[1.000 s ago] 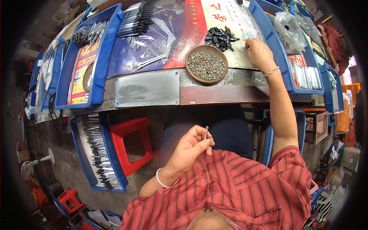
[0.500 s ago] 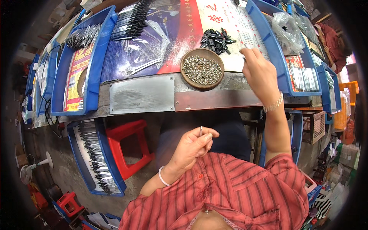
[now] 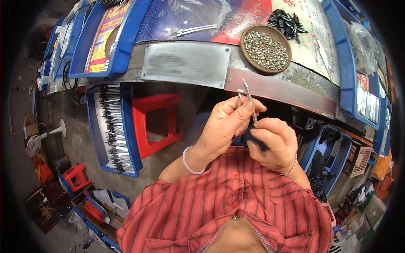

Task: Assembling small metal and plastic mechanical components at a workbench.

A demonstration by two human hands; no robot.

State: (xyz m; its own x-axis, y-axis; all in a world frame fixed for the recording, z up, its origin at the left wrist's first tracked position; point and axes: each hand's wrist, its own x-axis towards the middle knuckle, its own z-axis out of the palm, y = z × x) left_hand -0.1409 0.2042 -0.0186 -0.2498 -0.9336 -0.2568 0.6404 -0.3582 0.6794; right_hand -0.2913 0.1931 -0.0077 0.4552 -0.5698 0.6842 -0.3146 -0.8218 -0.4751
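Observation:
My left hand (image 3: pixel 225 126) is closed, pinching a slim silvery rod (image 3: pixel 247 92) between thumb and fingers, its narrow tip pointing up toward the table edge. Close by, a shorter silvery piece (image 3: pixel 239 100) shows at the left fingers; a ring or a held part, I cannot tell which. My right hand (image 3: pixel 276 141) has its fingers curled at the rod's lower end, where whatever they grip is hidden. Beyond the hands, a round brown bowl (image 3: pixel 242 47) holds many small metal tips (image 3: pixel 265 49). Small black pieces (image 3: pixel 287 26) lie heaped behind it.
Blue trays (image 3: pixel 126 46) flank the table, the right one holding a clear plastic bag (image 3: pixel 363 46). A metal plate (image 3: pixel 185 63) lies along the table edge. Below left are a red stool (image 3: pixel 172 122) and a blue tray (image 3: pixel 130 139) of slim pens (image 3: pixel 114 126).
My right hand has come back from beside the black pieces to meet my left hand. My left hand has risen slightly, and the rod now shows there. The view has shifted.

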